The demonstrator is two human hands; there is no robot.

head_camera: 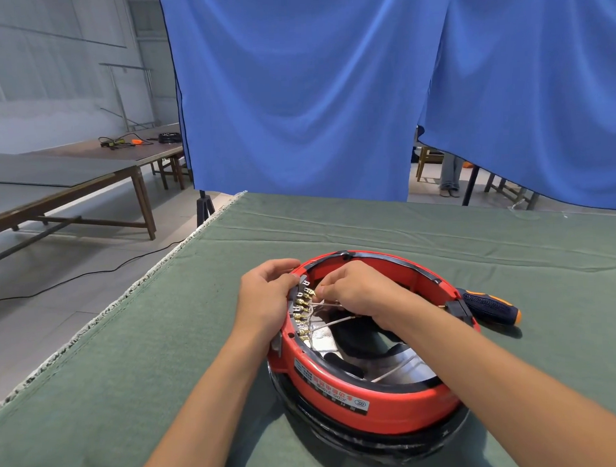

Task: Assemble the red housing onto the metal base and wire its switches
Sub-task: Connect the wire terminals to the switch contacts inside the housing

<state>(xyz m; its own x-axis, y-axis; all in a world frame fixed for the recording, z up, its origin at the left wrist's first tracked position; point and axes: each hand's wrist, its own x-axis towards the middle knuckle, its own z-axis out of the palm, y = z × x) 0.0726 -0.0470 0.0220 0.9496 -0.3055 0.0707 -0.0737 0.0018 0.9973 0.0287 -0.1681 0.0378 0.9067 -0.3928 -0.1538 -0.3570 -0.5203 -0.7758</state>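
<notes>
A round red housing (375,402) sits on a dark metal base (377,447) on the green cloth. Inside its left wall runs a row of switch terminals with brass connectors (302,315). My left hand (263,301) grips the housing's left rim from outside, fingers curled over the edge. My right hand (357,292) reaches inside and pinches a white wire (324,303) at the upper terminals. More white wires (334,321) cross the shiny inner plate (324,341).
An orange and black screwdriver (490,305) lies on the cloth just right of the housing. The green table's left edge (127,295) drops to the floor. Blue curtains (312,93) hang behind. A wooden table (70,178) stands at the far left.
</notes>
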